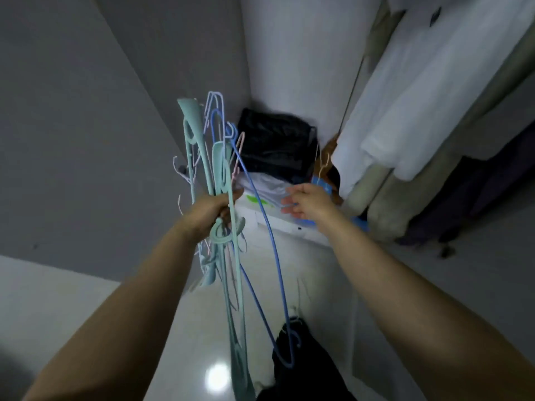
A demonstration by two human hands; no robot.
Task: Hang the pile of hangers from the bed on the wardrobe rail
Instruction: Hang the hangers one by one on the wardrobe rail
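While the bundle of plastic hangers is gripped in the left hand, the open right hand is extended; one hanger must next be singled out.

Your bunch of hangers stands near-upright at centre-left of the frame — thick mint-green plastic ones mixed with thin pink, lilac and blue wire ones, gathered at their middles and splaying above and below. One blue hanger swings loose — it bows rightward, hook at lower centre.
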